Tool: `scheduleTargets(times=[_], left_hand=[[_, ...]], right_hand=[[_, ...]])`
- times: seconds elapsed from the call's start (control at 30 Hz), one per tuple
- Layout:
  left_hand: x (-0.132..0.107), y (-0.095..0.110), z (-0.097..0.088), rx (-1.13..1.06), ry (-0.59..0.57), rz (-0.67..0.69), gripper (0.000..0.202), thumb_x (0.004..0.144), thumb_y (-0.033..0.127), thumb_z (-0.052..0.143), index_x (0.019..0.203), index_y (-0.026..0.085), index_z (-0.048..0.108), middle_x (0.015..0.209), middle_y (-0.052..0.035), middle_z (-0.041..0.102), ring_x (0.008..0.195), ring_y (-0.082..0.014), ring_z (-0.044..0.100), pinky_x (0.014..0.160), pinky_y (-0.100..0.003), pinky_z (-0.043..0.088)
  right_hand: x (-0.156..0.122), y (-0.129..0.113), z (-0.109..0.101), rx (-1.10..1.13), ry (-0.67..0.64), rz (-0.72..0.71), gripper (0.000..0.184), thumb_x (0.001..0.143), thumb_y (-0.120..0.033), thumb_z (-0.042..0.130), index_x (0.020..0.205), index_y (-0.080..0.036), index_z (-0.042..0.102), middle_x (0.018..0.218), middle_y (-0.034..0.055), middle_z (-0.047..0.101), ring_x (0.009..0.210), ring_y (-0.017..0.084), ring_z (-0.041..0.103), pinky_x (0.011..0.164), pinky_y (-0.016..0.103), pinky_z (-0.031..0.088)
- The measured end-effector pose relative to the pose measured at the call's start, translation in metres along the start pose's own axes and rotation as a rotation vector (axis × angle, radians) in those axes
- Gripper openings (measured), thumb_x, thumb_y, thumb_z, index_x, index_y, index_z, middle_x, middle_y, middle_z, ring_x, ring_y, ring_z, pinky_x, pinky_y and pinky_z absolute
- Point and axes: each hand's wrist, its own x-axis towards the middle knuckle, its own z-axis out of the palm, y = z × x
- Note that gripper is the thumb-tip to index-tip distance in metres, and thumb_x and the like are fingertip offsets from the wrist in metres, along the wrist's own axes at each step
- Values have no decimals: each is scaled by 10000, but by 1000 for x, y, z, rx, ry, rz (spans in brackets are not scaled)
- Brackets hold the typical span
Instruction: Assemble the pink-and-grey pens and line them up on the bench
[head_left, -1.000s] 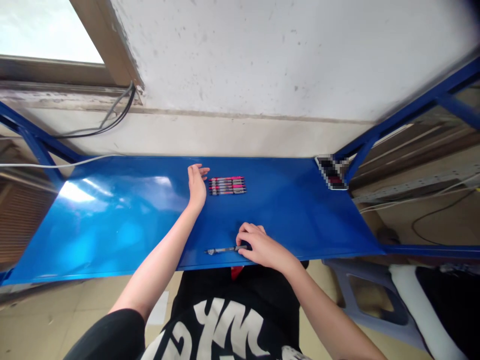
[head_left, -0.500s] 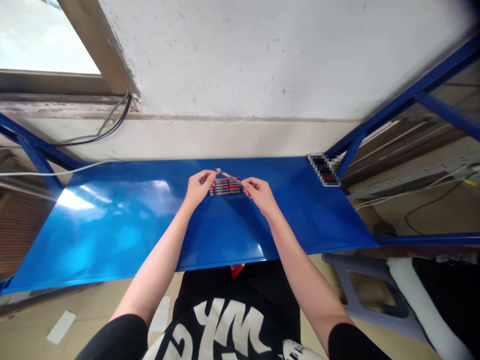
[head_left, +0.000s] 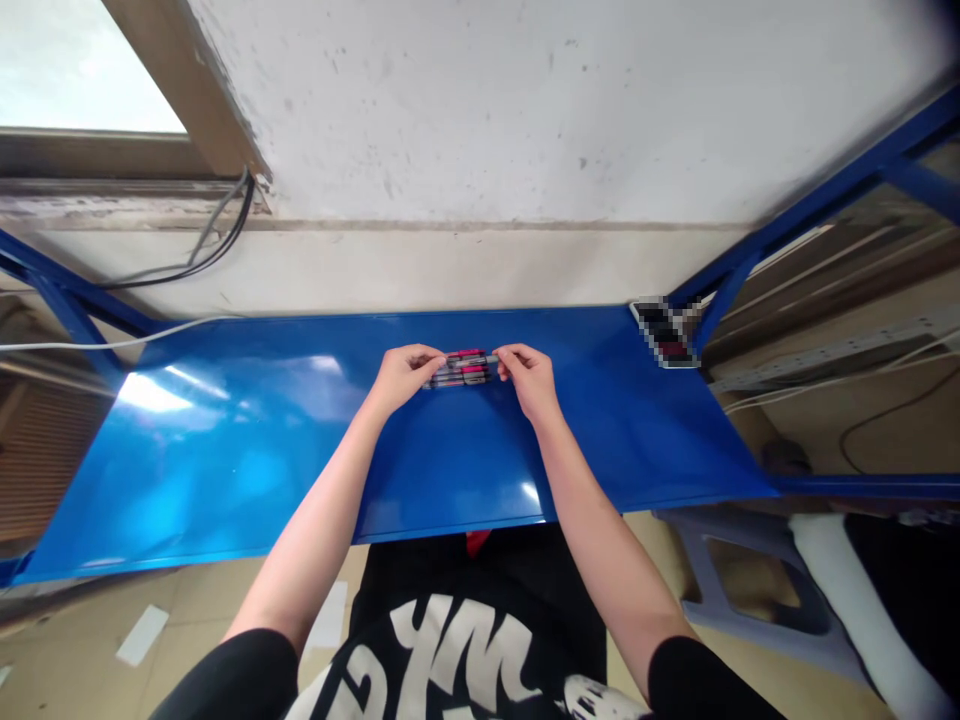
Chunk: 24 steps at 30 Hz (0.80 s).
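Note:
Several pink and grey pens (head_left: 463,368) lie side by side in a row on the blue metal shelf (head_left: 225,430), near its back middle. My left hand (head_left: 405,372) grips the left ends of the row with curled fingers. My right hand (head_left: 527,375) pinches the right ends of the same row. Both hands press the pens together from either side. The pens' tips and caps are partly hidden by my fingers.
A blurred dark object (head_left: 666,333) sits at the shelf's back right corner by a blue upright (head_left: 787,225). Black cables (head_left: 202,250) and a white cable (head_left: 82,343) run at the back left under the window. A grey plastic stool (head_left: 742,580) stands on the floor at right.
My right hand picked a grey pen off the shelf's front edge and carried it to the row. Both hands now close on the ends of the row, with that pen laid in it.

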Motion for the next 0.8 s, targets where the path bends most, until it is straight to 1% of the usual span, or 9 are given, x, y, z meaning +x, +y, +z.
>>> scheduleTargets(times=[0.1,0.2,0.33,0.4,0.5,0.57,0.67,0.8], left_hand=[[-1,0,4,63,2,34,245,885,407,678,894,192,795,809,-65,778,704,-203,694,656,-323,551],[-2,2,5,88,-16,53,253,871,426,698,907,197,798,794,-60,774,677,-198,684,636,-315,542],[-2,4,5,129,2,80,230,864,412,702,891,205,799,797,-62,773,674,-195,675,642,-316,540],[-2,4,5,130,-6,80,243,872,418,692,918,206,800,807,-63,771,678,-193,672,644,-315,539],[-2,3,5,146,-27,98,276,840,428,738,991,206,801,810,-57,759,675,-188,659,647,-312,534],[-2,1,5,194,-28,139,276,832,421,753,1003,211,805,809,-55,747,674,-187,646,662,-318,531],[-1,1,4,259,-25,195,235,884,403,703,999,226,808,842,-64,752,710,-199,653,711,-340,535],[-1,0,2,283,-36,216,238,925,401,658,1019,237,802,903,-73,770,754,-209,674,766,-354,541]], right_hand=[[0,3,-1,19,60,17,289,818,-507,745,828,-219,720,623,-18,623,546,137,546,550,283,452],[0,3,0,41,45,30,315,818,-531,746,814,-219,704,622,-17,627,534,133,548,547,283,455],[0,5,2,7,19,45,364,831,-585,721,783,-228,667,615,-18,623,516,133,541,544,289,458],[0,5,3,-7,21,47,383,831,-605,712,777,-231,654,612,-18,624,511,134,540,544,290,459],[-1,5,4,-6,38,55,394,819,-612,722,763,-230,643,614,-15,633,507,132,544,537,285,454],[-1,5,4,8,42,56,389,812,-601,735,761,-226,645,617,-13,642,503,128,543,530,279,447],[-1,6,5,18,28,46,371,808,-582,744,781,-221,660,628,-12,655,512,125,550,538,274,453],[-1,8,6,0,20,39,364,811,-577,736,796,-220,664,632,-15,658,524,125,556,547,269,462]])
